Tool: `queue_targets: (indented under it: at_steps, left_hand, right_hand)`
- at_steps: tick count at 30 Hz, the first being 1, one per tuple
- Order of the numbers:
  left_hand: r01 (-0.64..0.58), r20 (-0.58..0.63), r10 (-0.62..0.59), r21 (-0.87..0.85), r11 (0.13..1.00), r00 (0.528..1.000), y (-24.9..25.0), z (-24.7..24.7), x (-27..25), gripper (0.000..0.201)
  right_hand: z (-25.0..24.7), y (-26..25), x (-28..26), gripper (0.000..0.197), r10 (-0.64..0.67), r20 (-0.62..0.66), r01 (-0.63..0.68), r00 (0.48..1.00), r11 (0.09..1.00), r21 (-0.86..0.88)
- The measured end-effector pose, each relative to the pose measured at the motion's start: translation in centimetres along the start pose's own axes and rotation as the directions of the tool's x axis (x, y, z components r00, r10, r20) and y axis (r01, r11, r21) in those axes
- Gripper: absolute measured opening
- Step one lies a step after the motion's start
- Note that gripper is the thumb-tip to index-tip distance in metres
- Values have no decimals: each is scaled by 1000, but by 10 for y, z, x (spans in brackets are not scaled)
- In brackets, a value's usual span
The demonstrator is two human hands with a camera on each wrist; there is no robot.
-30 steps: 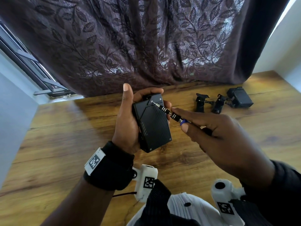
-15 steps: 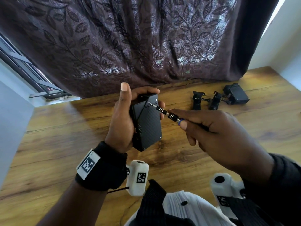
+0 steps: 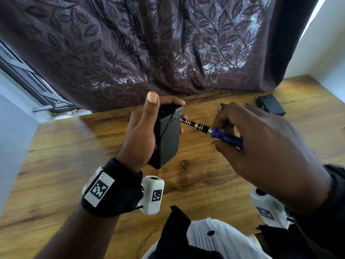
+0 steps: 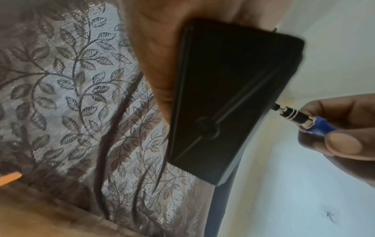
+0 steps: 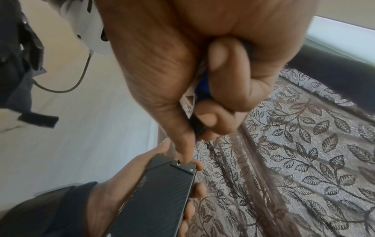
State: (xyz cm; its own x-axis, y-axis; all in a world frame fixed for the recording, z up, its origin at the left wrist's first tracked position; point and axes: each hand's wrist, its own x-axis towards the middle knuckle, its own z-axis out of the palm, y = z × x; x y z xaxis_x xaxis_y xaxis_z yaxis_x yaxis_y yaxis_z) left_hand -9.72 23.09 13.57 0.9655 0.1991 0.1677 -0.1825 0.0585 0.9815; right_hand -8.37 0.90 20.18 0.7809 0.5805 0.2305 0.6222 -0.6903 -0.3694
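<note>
Our left hand (image 3: pixel 141 133) grips the black box (image 3: pixel 169 141), thumb up along its near side & fingers curled round the far edge, tilted over the wooden table (image 3: pixel 74 156). Just right of it, the screwdriver (image 3: pixel 205 128) tip sits at a screw in the box's top corner, w/ our right hand (image 3: pixel 267 150) pinching the blue handle. Beyond the right hand's knuckles a small black part (image 3: pixel 270 107) lies on the table, well apart from the box.

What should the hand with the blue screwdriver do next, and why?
Probably the right hand should twist the screwdriver in place, pressing lightly. Its tip sits on a small screw near the top corner of the black box, and the left hand grips the box. Which way to turn cannot be told.
</note>
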Motion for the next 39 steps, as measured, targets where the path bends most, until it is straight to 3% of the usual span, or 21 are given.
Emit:
queue_targets:
  at_steps: [4, 7, 12, 16, 25, 29, 31, 35, 39]
  left_hand:
    - [-23, -6, 23, 58, 998, 1000, 7, 1, 1, 66]
    - [-52, 9, 51, 52, 997, 999, 12, 3, 2, 69]
    - [-122, 37, 118, 103, 987, 992, 22, 4, 2, 67]
    - [-131, 11, 131, 164, 978, 991, 20, 6, 3, 60]
    - [-60, 0, 60, 44, 997, 998, 6, 5, -2, 63]
    - [-41, -16, 41, 45, 998, 999, 5, 4, -3, 63]
    - [-45, -16, 46, 60, 997, 999, 6, 5, -3, 62]
    - [-66, 2, 66, 82, 994, 998, 7, 8, -1, 64]
    - [-56, -12, 58, 93, 994, 998, 6, 8, -2, 62]
  right_hand:
    - [-1, -1, -3, 11, -72, -123, 61, 990, 994, -91]
    - [3, -6, -7, 18, -85, -149, 63, 985, 988, -144]
    - [2, -3, -2, 40, -7, -63, 12, 998, 997, 79]
    - [-4, -2, 2, 24, 109, -2, -108, 994, 991, 79]
    - [-14, 3, -6, 17, 108, 35, -113, 994, 954, 277]
    - [-18, 1, -7, 7, -16, -61, 25, 998, 988, 154]
    - [-18, -1, -9, 11, -42, -111, 56, 993, 990, 129]
    - [-17, -3, -8, 8, -30, -140, 39, 990, 997, 64]
    - [-15, -11, -5, 23, -6, -115, 2, 993, 999, -40]
